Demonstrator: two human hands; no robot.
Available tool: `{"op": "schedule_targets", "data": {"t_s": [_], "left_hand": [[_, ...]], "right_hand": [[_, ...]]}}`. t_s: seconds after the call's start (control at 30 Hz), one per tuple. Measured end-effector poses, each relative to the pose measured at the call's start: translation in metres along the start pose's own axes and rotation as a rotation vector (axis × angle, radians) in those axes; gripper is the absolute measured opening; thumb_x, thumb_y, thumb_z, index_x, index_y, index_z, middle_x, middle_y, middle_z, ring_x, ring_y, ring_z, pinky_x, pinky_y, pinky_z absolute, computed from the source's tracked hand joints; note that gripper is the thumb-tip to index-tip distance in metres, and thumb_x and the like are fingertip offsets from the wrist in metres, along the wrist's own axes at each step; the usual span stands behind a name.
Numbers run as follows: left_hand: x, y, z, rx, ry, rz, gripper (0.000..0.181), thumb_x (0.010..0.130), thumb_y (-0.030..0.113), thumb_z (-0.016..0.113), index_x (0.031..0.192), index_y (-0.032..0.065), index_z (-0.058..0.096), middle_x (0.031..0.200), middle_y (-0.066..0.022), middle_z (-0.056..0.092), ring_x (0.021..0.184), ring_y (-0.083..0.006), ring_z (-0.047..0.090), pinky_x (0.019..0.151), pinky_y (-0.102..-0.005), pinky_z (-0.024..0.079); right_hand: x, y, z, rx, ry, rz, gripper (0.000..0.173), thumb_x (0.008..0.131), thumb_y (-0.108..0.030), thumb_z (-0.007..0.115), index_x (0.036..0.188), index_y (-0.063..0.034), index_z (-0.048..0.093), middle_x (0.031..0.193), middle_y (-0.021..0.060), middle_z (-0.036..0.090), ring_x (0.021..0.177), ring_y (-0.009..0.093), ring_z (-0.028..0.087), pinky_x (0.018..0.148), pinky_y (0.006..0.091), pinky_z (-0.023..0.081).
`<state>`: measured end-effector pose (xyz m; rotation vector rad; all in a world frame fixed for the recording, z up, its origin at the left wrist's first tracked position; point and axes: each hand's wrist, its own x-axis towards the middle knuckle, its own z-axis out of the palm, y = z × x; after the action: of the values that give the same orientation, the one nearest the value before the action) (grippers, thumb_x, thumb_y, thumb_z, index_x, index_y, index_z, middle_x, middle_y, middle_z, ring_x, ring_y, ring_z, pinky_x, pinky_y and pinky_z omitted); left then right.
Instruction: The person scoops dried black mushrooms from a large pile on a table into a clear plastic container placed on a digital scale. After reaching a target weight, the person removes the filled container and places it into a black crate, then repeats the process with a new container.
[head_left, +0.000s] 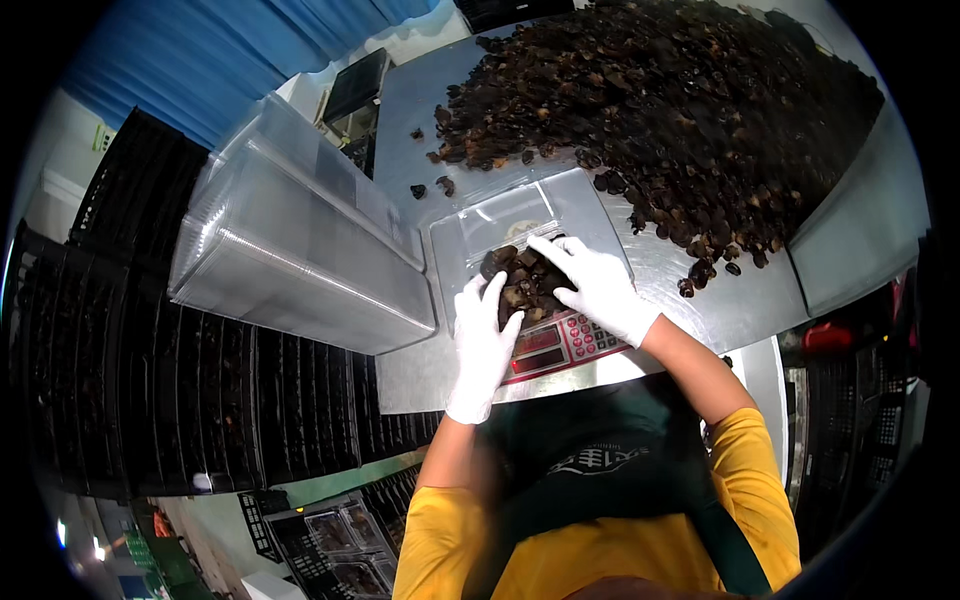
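A clear plastic clamshell box (487, 214) lies with its lid folded back on a digital scale (600, 217) with a red keypad and display. Dark brown, mushroom-like pieces (532, 289) fill its near half. My left hand (484, 330), in a white glove, rests at the left side of these pieces, fingertips touching them. Over their right side is my gloved right hand (592, 285), its fingers spread on the pieces and the box's edge. Whether either hand grips a piece cannot be told.
A large heap of the same dark pieces (667, 112) covers the steel table's (420, 82) far right. Tall nested stacks of clear boxes (315, 270) stand left. A metal panel (862, 225) edges the right side. Black crates (187, 375) are stacked beyond the table's left; a few pieces (418, 191) lie loose.
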<state>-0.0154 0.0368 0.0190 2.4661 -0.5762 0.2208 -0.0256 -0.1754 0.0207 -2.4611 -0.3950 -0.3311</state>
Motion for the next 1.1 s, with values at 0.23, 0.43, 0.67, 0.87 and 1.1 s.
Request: {"op": "schedule_targets", "data": {"t_s": [0.23, 0.43, 0.67, 0.87, 1.1], "left_hand": [[-0.006, -0.009, -0.006, -0.342, 0.068, -0.024, 0.060, 0.078, 0.011, 0.079, 0.134, 0.0105, 0.060, 0.140, -0.0172, 0.046, 0.128, -0.0308, 0.050, 0.106, -0.0403, 0.043], [0.005, -0.041, -0.028, -0.337, 0.263, -0.002, 0.037, 0.085, 0.003, 0.067, 0.123, 0.0029, 0.064, 0.130, -0.0169, 0.057, 0.123, -0.0307, 0.056, 0.105, -0.0388, 0.043], [0.093, -0.064, -0.037, -0.148, 0.267, 0.188, 0.025, 0.086, 0.004, 0.065, 0.111, 0.0039, 0.070, 0.112, -0.0119, 0.068, 0.107, -0.0251, 0.064, 0.094, -0.0332, 0.050], [0.197, -0.093, 0.024, 0.530, -0.176, 0.216, 0.022, 0.079, 0.018, 0.070, 0.099, 0.0128, 0.075, 0.102, -0.0129, 0.071, 0.098, -0.0314, 0.066, 0.086, -0.0416, 0.053], [0.204, -0.070, 0.031, 0.611, -0.264, 0.118, 0.023, 0.077, 0.025, 0.069, 0.093, 0.0092, 0.074, 0.091, -0.0139, 0.071, 0.089, -0.0318, 0.069, 0.079, -0.0421, 0.055]], "right_hand": [[-0.020, 0.010, -0.010, 0.022, 0.149, 0.064, 0.068, 0.080, -0.011, 0.068, 0.144, -0.0165, 0.046, 0.126, 0.0107, 0.057, 0.096, 0.031, 0.065, 0.083, 0.0386, 0.055], [-0.049, 0.010, -0.028, 0.235, 0.218, 0.199, 0.051, 0.082, 0.000, 0.065, 0.133, -0.0081, 0.058, 0.125, 0.0115, 0.061, 0.091, 0.018, 0.063, 0.082, 0.0279, 0.051], [-0.092, 0.048, -0.027, 0.275, 0.291, 0.326, 0.041, 0.085, 0.002, 0.064, 0.125, -0.0075, 0.064, 0.119, 0.0058, 0.064, 0.077, 0.011, 0.057, 0.070, 0.0225, 0.047], [-0.112, 0.054, -0.031, 0.209, 0.354, 0.268, 0.034, 0.089, 0.002, 0.062, 0.122, -0.0042, 0.065, 0.118, 0.0083, 0.064, 0.091, 0.015, 0.062, 0.077, 0.0239, 0.048], [-0.162, 0.075, -0.041, 0.199, 0.370, 0.406, 0.030, 0.090, 0.002, 0.061, 0.119, -0.0031, 0.066, 0.119, 0.0091, 0.065, 0.107, 0.017, 0.061, 0.086, 0.0252, 0.047]]}}
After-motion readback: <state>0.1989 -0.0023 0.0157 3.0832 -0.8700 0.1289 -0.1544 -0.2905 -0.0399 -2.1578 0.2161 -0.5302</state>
